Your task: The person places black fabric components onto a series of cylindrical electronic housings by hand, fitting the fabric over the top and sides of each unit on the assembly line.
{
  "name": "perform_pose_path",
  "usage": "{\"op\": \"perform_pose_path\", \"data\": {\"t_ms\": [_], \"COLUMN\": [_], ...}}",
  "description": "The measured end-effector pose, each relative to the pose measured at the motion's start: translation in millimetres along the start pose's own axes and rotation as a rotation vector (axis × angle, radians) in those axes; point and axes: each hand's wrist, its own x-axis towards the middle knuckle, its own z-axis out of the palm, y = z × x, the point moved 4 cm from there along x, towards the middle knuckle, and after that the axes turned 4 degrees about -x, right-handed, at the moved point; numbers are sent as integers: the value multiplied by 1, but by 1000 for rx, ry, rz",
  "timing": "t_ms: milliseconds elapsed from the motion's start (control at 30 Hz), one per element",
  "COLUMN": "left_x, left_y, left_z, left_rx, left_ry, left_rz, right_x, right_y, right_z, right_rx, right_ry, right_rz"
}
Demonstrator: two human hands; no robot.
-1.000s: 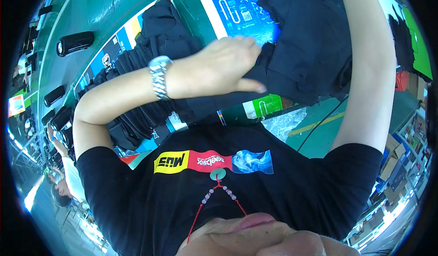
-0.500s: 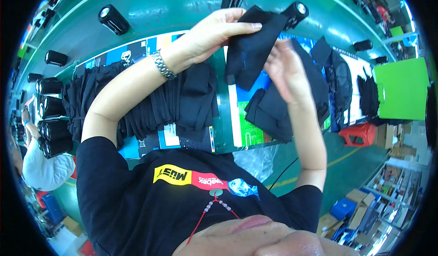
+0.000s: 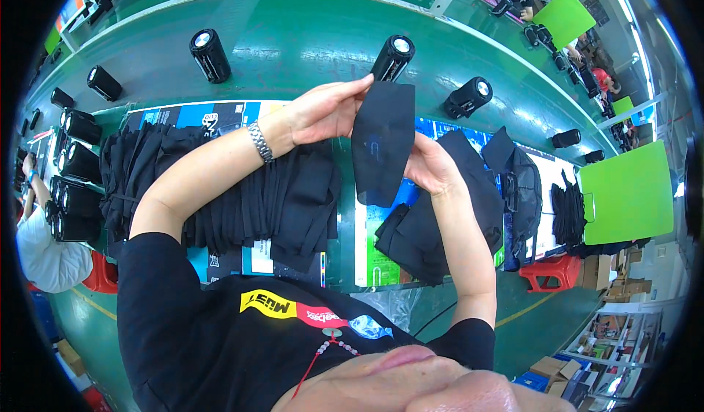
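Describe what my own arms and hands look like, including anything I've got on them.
Your left hand and right hand are ungloved. A silver link band circles the left wrist; the right wrist shows nothing worn. Both arms have short, plain black sleeves, leaving the forearms uncovered. No cables or markings show on the arms.
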Motion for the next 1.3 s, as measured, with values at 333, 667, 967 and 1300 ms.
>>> {"op": "perform_pose_path", "data": {"t_ms": [333,667,967,1300], "left_x": [71,189,136,103], "left_y": [10,59,66,48], "left_z": [-51,-107,-134,-155], "left_rx": [712,614,201,617], "left_ry": [198,616,467,680], "left_rz": [122,539,298,-76], "right_x": [64,144,178,208], "right_y": [-69,-124,-84,-80], "right_z": [-64,-95,-80,-80], "right_rx": [-567,-869,-338,-1131], "right_ry": [248,1001,530,590], "right_rz": [-448,-695,-435,-103]}}
